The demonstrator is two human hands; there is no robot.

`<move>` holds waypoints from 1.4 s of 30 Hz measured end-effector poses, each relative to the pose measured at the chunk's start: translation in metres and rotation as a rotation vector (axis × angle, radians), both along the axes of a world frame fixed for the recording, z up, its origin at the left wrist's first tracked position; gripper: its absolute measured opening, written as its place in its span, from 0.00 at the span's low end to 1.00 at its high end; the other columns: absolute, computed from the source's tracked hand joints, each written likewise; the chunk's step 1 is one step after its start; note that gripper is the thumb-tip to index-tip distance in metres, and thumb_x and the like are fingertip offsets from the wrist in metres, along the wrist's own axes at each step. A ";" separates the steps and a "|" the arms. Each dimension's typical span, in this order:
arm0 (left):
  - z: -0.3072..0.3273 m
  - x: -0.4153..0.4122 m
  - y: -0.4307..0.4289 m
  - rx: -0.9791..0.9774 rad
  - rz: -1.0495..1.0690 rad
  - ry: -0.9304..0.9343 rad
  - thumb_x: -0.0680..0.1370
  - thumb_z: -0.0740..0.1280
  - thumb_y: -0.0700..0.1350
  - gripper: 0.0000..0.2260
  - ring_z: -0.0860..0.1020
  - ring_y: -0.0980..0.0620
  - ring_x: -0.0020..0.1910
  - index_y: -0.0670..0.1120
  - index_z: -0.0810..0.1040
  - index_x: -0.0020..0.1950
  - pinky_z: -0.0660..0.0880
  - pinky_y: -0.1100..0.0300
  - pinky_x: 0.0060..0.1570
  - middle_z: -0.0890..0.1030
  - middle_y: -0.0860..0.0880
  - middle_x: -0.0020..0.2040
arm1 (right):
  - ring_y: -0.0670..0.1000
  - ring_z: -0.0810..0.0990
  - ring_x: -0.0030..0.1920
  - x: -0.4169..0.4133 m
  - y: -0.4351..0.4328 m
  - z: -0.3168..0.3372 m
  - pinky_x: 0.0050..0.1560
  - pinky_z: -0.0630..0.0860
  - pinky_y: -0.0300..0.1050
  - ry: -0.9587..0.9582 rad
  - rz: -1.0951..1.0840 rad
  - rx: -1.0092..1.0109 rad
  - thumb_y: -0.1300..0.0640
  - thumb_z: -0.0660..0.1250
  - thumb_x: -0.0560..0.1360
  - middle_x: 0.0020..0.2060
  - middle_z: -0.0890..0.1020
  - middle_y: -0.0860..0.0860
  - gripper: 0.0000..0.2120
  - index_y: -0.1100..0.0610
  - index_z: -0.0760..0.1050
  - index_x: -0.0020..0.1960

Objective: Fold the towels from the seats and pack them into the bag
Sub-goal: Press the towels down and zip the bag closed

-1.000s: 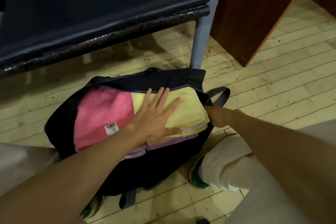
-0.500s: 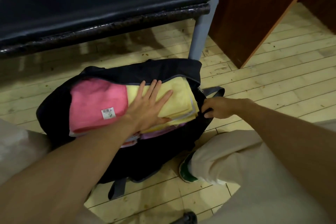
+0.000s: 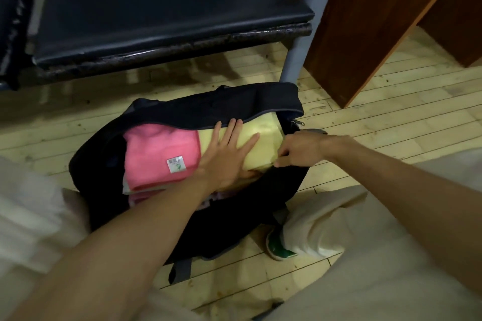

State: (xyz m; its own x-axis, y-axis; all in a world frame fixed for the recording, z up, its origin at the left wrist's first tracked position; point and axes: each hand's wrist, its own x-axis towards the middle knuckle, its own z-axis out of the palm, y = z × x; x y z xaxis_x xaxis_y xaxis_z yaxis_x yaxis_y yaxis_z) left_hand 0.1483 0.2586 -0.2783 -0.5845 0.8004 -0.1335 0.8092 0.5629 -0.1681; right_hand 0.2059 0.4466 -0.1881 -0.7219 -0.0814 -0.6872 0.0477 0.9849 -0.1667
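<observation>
Left hand (image 3: 224, 154), fingers spread flat, pressing yellow towel (image 3: 263, 138) into bag (image 3: 208, 109); right hand (image 3: 297, 150) fingers pinching bag's near rim, likely closing it.

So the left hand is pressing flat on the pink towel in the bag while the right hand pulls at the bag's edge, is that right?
Not quite. In the head view the left hand presses flat on the yellow towel, not the pink towel beside it. The rest holds: the right hand pinches the edge of the bag by the yellow towel.
</observation>
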 end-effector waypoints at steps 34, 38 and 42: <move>0.073 0.015 -0.175 -0.065 0.322 -0.791 0.80 0.63 0.51 0.11 0.76 0.53 0.50 0.46 0.78 0.55 0.73 0.60 0.51 0.78 0.52 0.51 | 0.48 0.57 0.19 -0.043 0.000 0.065 0.25 0.56 0.39 -0.252 -0.120 -0.015 0.45 0.66 0.78 0.21 0.62 0.49 0.20 0.57 0.68 0.34; 0.070 0.017 -0.184 -0.109 0.368 -0.879 0.81 0.62 0.49 0.15 0.74 0.52 0.60 0.49 0.72 0.67 0.72 0.55 0.62 0.75 0.52 0.63 | 0.48 0.57 0.20 -0.052 -0.007 0.067 0.25 0.55 0.37 -0.270 -0.119 0.018 0.48 0.66 0.78 0.21 0.63 0.49 0.18 0.56 0.72 0.34; 0.085 0.001 -0.212 -0.125 0.392 -0.872 0.81 0.61 0.44 0.05 0.77 0.51 0.49 0.50 0.76 0.50 0.73 0.55 0.52 0.79 0.48 0.49 | 0.45 0.62 0.20 -0.060 -0.014 0.069 0.23 0.60 0.37 -0.247 0.003 0.018 0.52 0.63 0.81 0.19 0.68 0.46 0.15 0.55 0.71 0.37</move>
